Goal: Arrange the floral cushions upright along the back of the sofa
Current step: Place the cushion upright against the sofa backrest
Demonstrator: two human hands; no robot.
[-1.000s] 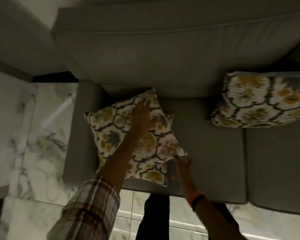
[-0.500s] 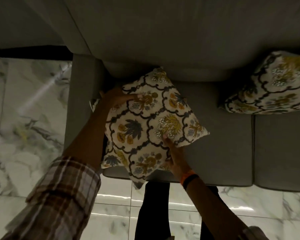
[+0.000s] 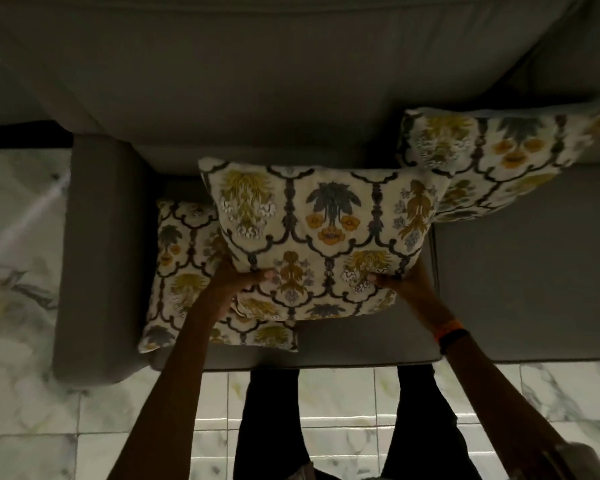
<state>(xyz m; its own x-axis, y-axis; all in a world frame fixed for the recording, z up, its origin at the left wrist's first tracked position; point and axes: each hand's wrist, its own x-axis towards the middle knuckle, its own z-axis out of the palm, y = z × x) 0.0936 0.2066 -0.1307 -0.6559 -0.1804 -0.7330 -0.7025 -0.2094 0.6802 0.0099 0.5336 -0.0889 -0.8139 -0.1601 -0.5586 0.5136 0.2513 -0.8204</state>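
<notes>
I hold a floral cushion (image 3: 321, 233) above the grey sofa's seat (image 3: 361, 341), its patterned face toward me. My left hand (image 3: 236, 273) grips its lower left edge and my right hand (image 3: 400, 280) grips its lower right edge. Under it, a second floral cushion (image 3: 184, 271) lies flat on the seat beside the left armrest (image 3: 97, 258), partly hidden by the held one and my left arm. Further right, a third floral cushion (image 3: 496, 157) leans against the sofa back (image 3: 291, 81).
The sofa's right seat section (image 3: 527, 271) is bare grey fabric. Pale marble floor tiles (image 3: 343, 403) run along the front and left of the sofa. My dark-trousered legs stand against the seat's front edge.
The cushion has been lifted off the seat and turned level, now held by both lower corners. A second cushion beneath it has come into view. The camera has shifted left.
</notes>
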